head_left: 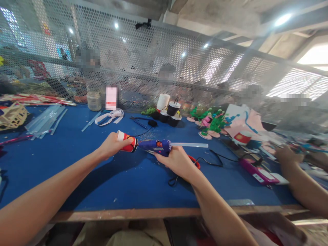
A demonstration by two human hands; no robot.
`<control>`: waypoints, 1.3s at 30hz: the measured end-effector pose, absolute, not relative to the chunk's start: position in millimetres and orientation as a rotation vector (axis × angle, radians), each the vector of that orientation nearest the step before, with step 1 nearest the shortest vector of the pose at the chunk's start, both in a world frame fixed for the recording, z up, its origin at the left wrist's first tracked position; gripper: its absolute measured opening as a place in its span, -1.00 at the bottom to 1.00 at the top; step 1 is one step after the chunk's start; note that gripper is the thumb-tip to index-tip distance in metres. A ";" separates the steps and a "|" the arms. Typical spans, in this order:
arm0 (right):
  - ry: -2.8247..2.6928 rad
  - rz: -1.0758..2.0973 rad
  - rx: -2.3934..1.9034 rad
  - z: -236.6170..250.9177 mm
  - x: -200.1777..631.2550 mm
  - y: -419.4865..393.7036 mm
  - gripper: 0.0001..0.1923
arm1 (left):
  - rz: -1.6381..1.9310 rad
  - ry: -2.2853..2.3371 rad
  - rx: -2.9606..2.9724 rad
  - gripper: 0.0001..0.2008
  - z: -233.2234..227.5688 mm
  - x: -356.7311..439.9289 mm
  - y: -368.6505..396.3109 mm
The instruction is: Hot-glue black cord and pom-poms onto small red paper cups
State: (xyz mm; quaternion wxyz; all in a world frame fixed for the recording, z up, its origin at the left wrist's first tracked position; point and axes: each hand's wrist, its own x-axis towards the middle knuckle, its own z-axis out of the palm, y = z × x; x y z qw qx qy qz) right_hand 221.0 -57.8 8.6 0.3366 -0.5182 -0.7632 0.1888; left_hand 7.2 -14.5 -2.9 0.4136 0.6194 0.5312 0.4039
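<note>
My left hand is closed around a small red paper cup with a white rim, tipped on its side. A dark band runs round the cup's right-hand end. In my right hand is a blue hot glue gun, its nozzle pointing left at the cup's dark end. I cannot tell whether the nozzle touches the cup. A long clear glue stick sticks out of the back of the gun. Red-handled scissors lie partly hidden behind my right hand.
Small black and white cups stand at the back. Clear glue sticks, white ribbon and a phone are to the left. Green craft pieces and a purple power strip lie right, beside another person's hand.
</note>
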 end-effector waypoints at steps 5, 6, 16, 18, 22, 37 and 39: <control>-2.016 0.505 -1.365 10.7 220.2 -59.1 -0.75 | 0.984 1.334 1.588 -0.69 -3.7 6.6 -13.3; -2.022 0.510 -1.372 11.3 220.1 -59.5 -0.76 | 0.985 1.338 1.586 -0.69 -3.6 6.7 -13.3; -1.920 0.658 -1.349 13.9 220.8 -60.1 -0.81 | 1.051 1.327 1.539 -0.72 -2.3 7.8 -14.0; -1.831 0.778 -1.397 15.1 223.3 -57.2 -0.82 | 1.076 1.312 1.529 -0.73 -4.7 7.4 -12.6; -1.584 0.908 -1.369 18.4 232.8 -45.6 -0.77 | 1.128 1.313 1.520 -0.73 -9.2 8.0 -11.3; -1.642 0.644 -1.940 -8.2 275.9 27.1 -0.63 | 1.054 1.299 1.686 -0.62 -5.0 10.5 -19.1; -1.658 0.536 -1.985 -3.4 273.2 29.0 -0.67 | 1.043 1.295 1.701 -0.62 -4.0 11.1 -20.2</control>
